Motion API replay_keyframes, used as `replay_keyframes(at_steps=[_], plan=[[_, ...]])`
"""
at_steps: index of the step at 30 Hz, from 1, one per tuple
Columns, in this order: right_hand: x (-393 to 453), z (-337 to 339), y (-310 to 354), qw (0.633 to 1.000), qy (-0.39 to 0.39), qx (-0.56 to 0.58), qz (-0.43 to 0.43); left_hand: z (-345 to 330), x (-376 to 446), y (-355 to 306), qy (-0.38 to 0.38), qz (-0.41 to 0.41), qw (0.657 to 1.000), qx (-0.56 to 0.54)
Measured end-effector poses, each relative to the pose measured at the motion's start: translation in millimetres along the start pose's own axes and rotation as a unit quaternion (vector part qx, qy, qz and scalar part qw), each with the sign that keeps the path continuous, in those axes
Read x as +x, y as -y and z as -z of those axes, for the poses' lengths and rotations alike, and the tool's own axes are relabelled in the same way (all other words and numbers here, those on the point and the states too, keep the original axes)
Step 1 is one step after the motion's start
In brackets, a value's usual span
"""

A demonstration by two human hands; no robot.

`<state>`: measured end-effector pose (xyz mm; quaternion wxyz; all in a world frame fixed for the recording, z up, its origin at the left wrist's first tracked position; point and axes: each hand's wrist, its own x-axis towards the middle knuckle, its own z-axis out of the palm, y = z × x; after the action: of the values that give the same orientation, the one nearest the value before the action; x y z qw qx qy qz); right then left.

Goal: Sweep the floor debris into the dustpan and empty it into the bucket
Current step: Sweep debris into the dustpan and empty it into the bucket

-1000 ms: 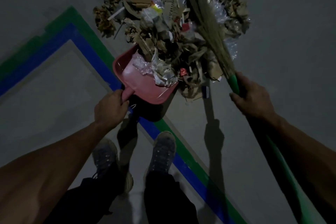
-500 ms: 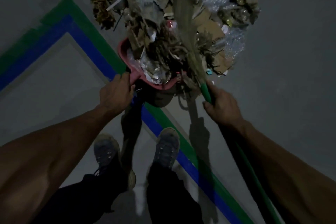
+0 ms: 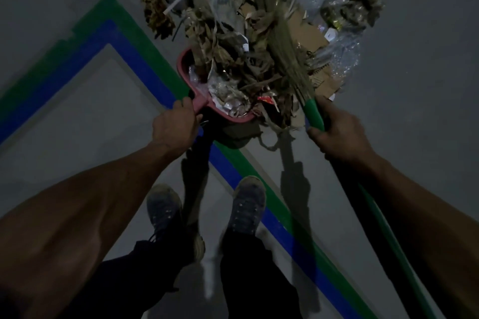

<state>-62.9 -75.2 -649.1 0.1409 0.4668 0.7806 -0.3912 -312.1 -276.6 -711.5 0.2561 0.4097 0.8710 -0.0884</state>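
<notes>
A pink dustpan [image 3: 184, 63] sits low over the floor, heaped with dry leaves, paper and plastic. My left hand [image 3: 174, 125] grips its handle. A large debris pile [image 3: 308, 31] of cardboard, leaves and clear plastic spreads beyond and to the right of it. The broom [image 3: 282, 44] has straw bristles lying across the pile and a green handle, which my right hand [image 3: 339, 134] grips just below the bristles. No bucket is in view.
Green and blue tape lines [image 3: 124, 41] form a corner on the grey floor and run under the dustpan toward the lower right. My two shoes [image 3: 246, 204] stand astride the tape below the dustpan. Dim light throws shadows on the floor.
The broom has swept from the right toward the dustpan, dragging more debris into it; then my right hand shifted back right a little. The dustpan went from partly filled to heaped.
</notes>
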Motion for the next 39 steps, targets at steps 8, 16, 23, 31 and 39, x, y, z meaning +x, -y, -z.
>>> replay_keyframes(at_steps=[8,16,23,31,39], plan=[[-37.9,-60.4,9.8,0.999,0.033,0.021,0.022,-4.4,-13.3,6.5,-0.023,-0.018,0.998,-0.051],[-98.4,-39.7,31.8,0.998,-0.02,0.066,0.002,46.0,-55.5,-3.7,-0.046,-0.039,0.996,-0.069],[-174.9,30.5,74.0,0.996,-0.05,0.075,-0.01,140.9,-122.6,-23.3,-0.076,-0.051,0.988,-0.122],[-265.6,115.0,138.5,0.998,-0.038,0.031,0.039,245.8,-234.7,-23.8,-0.105,-0.003,0.98,-0.17],[-338.5,154.5,201.7,0.987,0.013,-0.067,0.145,292.2,-363.1,17.4,-0.154,0.059,0.965,-0.205]])
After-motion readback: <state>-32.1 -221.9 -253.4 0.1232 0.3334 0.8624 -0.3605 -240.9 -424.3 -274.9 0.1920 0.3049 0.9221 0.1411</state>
